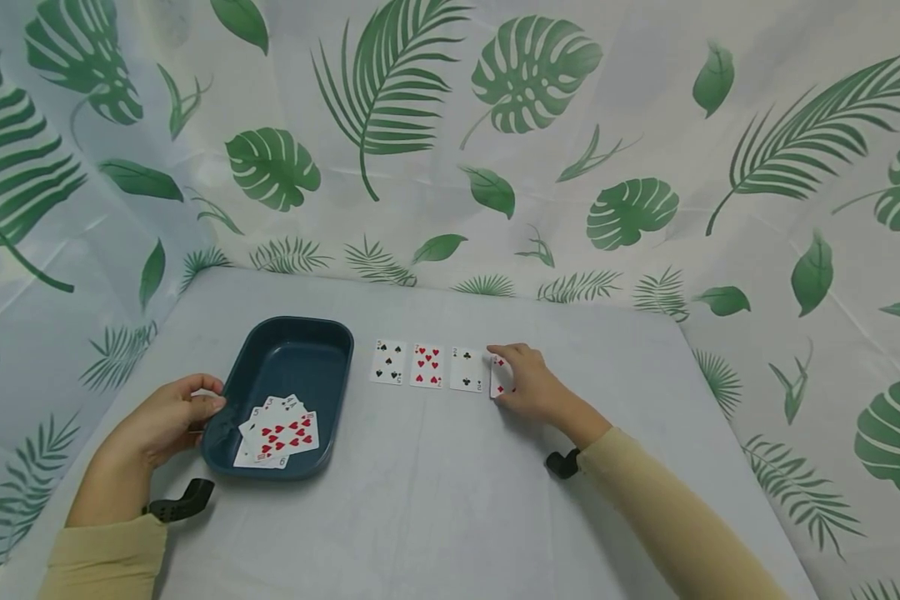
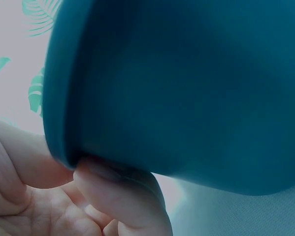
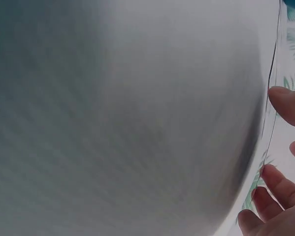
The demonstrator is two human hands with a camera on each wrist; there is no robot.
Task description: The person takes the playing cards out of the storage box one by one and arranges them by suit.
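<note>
My left hand (image 1: 167, 417) grips the left rim of a dark blue tray (image 1: 288, 327), thumb and fingers on either side of the wall. Several playing cards lie overlapped inside, a hearts card (image 1: 288, 435) on top. With thumb and fingertip, my right hand (image 1: 531, 382) holds a red diamonds card (image 1: 499, 375) by its near and far edges; the palm hides its right part. To its left, in a row, lie a two of clubs (image 1: 467, 370), a hearts card (image 1: 427, 367) and a spades card (image 1: 388, 362), all face up.
A white cloth (image 1: 435, 500) covers the table. Behind and at both sides hangs a leaf-printed curtain (image 1: 420, 208). A black wrist-worn device (image 1: 183, 502) sits below my left hand, another black device (image 1: 562, 463) below the right.
</note>
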